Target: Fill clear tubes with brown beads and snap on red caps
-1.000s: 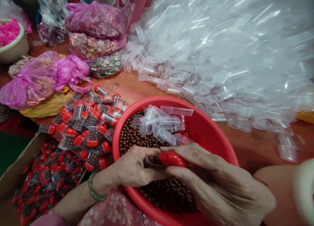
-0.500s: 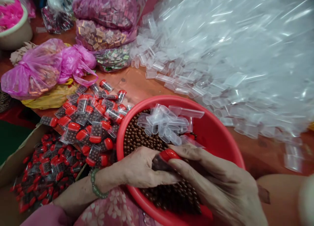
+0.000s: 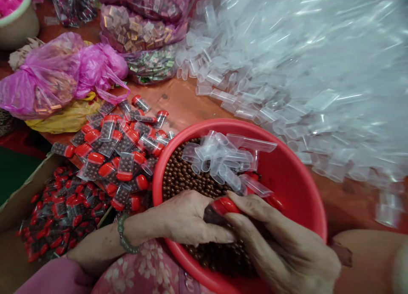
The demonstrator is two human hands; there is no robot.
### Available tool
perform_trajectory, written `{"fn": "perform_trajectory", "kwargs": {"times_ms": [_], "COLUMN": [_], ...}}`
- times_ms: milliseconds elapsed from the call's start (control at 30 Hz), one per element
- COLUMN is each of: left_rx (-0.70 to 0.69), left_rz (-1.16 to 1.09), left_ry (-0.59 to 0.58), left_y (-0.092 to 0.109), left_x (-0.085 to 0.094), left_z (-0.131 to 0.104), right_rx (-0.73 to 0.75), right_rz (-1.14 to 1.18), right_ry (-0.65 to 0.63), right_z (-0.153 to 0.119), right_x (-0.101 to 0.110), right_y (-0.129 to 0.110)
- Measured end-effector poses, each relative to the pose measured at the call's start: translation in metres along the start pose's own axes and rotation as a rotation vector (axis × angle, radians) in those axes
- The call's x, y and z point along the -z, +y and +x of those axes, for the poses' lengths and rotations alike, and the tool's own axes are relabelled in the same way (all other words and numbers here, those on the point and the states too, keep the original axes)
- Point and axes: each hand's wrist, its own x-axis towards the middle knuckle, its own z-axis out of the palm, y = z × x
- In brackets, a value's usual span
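Over a red basin (image 3: 178, 137) my two hands meet at one small clear container with a red cap (image 3: 225, 205), filled with dark beads. My left hand (image 3: 188, 217), with a green bead bracelet (image 3: 125, 238) at the wrist, grips the container's body. The thumb and fingers of my right hand (image 3: 280, 238) close on the red cap; some of its fingers are hidden. Glossy brown beads (image 3: 183, 175) fill much of the basin. Several empty clear plastic tubes (image 3: 223, 156) lie on top of them.
Filled red-capped containers (image 3: 126, 166) are piled left of the basin, more in a cardboard box (image 3: 28, 187). A large heap of clear tubes (image 3: 302, 81) covers the right side. Pink bags (image 3: 54, 69) and bags of small blocks (image 3: 137, 28) stand behind, a pale tub (image 3: 19, 28) far left.
The view has shifted slightly, so most things sit a little differently in the picture. Both hands stay on the same red-capped container over the basin.
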Motion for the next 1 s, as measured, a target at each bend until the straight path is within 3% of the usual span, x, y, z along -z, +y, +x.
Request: {"fn": "perform_trajectory", "kwargs": {"times_ms": [167, 400, 700, 900, 1000], "left_rx": [0.056, 0.117, 0.171, 0.083, 0.047], "left_rz": [-0.238, -0.394, -0.584, -0.578, -0.579], "left_ry": [0.025, 0.006, 0.022, 0.034, 0.037], "left_y": [-0.001, 0.008, 0.011, 0.004, -0.001], "left_x": [0.0, -0.007, -0.026, -0.023, -0.02], "left_z": [0.004, 0.006, 0.008, 0.006, 0.0], "right_rx": [0.198, 0.369, 0.44, 0.396, 0.379], "right_rz": [-0.356, -0.593, -0.567, -0.477, -0.441], "right_ry": [-0.109, 0.029, 0.092, 0.031, 0.069], "right_z": [-0.003, 0.002, -0.005, -0.006, -0.007], "right_x": [-0.009, -0.017, -0.008, -0.01, -0.015], "right_y": [0.0, -0.001, 0.004, 0.002, -0.002]}}
